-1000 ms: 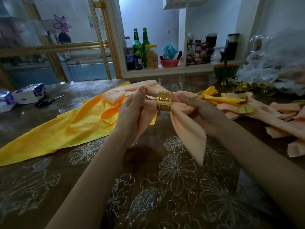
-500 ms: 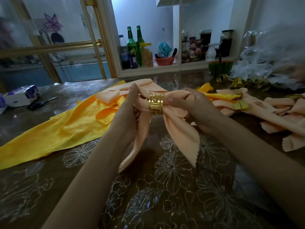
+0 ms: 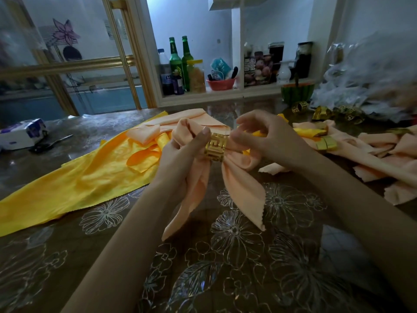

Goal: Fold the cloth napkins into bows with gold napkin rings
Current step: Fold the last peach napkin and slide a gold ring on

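Note:
I hold a peach napkin (image 3: 241, 188) above the table, threaded through a gold napkin ring (image 3: 215, 148) with a cut-out key pattern. My left hand (image 3: 180, 154) grips the napkin's left loop, thumb up against the ring. My right hand (image 3: 268, 138) pinches the right loop just beside the ring, its other fingers lifted and curled. Two pointed tails hang down below the ring. Peach napkins in gold rings (image 3: 327, 143) lie to the right.
A yellow cloth (image 3: 74, 184) spreads over the table's left half, with folded peach cloth (image 3: 144, 134) on it. Loose gold rings (image 3: 300, 107) and a plastic bag (image 3: 372, 82) sit at the far right. A tissue pack (image 3: 22, 134) and scissors lie far left. Bottles stand on the shelf behind.
The right hand has loosened from wrapping the right loop to a fingertip pinch with fingers raised. The bow's tails hang lower and more spread. The left hand keeps its grip.

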`<state>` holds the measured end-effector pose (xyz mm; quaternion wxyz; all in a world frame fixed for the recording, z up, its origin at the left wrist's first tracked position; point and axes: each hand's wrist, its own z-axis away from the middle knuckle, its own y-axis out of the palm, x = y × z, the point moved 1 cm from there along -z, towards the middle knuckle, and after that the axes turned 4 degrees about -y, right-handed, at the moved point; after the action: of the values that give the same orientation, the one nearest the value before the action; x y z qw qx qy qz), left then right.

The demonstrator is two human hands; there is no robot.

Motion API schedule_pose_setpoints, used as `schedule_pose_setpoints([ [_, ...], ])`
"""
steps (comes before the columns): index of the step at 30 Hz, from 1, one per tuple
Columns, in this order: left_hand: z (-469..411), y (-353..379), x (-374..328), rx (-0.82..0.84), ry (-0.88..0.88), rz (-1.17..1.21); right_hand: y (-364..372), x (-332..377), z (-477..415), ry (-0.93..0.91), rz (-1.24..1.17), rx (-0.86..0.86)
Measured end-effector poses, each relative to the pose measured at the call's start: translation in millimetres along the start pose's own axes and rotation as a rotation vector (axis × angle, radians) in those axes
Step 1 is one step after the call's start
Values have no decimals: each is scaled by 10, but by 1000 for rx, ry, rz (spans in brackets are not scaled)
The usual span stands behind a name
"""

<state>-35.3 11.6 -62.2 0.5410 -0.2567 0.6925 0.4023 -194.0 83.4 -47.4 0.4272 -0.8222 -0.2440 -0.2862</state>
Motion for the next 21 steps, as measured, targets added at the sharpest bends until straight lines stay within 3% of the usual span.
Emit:
schedule_pose_setpoints([
  [3, 45, 57, 17, -5, 14, -7, 128, 83, 63, -117, 129, 199],
  [6, 62, 97, 67, -44, 22, -105, 181, 76, 86, -107, 144, 285],
  [10, 89, 130, 77, -82, -6, -69, 226, 66, 93, -107, 226, 174],
  [14, 136, 158, 88, -135, -24, 26, 374, 92, 164, -288, 561, 28],
  [19, 126, 138, 70, -208, -46, 60, 241, 108, 109, -143, 175, 167],
  [21, 122, 145, 65, -199, -39, 52, 191, 115, 87, -180, 207, 144],
])
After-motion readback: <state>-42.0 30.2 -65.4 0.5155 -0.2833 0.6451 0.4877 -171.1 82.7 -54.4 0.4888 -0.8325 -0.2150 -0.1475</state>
